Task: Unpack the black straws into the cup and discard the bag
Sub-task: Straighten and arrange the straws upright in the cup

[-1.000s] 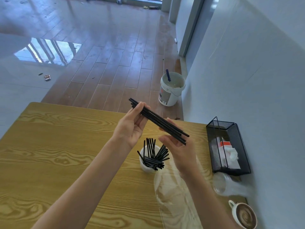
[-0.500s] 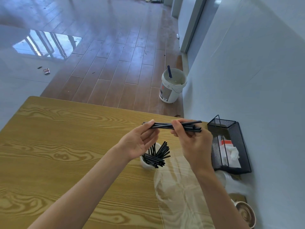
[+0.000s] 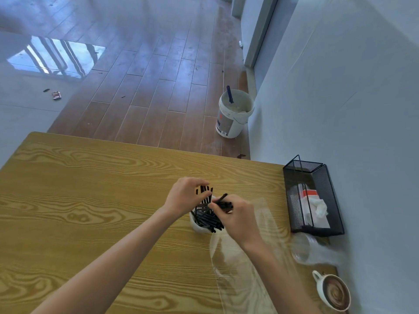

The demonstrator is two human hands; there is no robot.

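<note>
While the left hand (image 3: pixel 184 197) curls around upright black straws (image 3: pixel 205 219) in the cup (image 3: pixel 197 226), the right hand (image 3: pixel 238 217) pinches several more.

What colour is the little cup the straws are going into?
White; the cup shows in the head view, just under both hands, mostly hidden by black straws.

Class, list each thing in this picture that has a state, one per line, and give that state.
white cup: upright, crowded with straws
black straws: in the cup, leaning
left hand: gripping straws
right hand: gripping straws
clear bag: flat on table, empty
coffee mug: full
mesh basket: holding napkins
</note>
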